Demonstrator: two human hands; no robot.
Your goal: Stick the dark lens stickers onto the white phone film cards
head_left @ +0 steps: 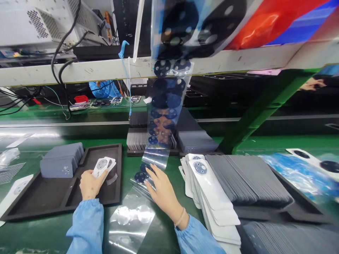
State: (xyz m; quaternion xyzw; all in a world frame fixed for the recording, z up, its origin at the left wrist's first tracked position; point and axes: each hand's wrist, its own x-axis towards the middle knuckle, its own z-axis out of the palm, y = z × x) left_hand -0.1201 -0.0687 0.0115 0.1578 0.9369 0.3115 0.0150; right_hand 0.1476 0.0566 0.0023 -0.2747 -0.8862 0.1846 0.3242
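My left hand (91, 183) is closed around a couple of small white panels (102, 165) with a dark round patch showing, held over the black tray (120, 173). My right hand (162, 187) has its fingers stretched out, with the fingertips at a clear film strip (159, 153) carrying black round stickers (140, 176). That strip hangs from the shelf above, and its lower end curls over the green table. Just how the fingertips meet the film is hard to make out. Right of this hand lies a fanned pile of white panels (209, 187) with dark round patches.
Grey panels (62, 158) stand in the black tray's left part. More rows of grey panels (246, 176) fill trays at right. A green post (265, 109) slants on the right, and a shelf beam (100, 68) crosses above. Behind it shows a person's blue sleeve (103, 90).
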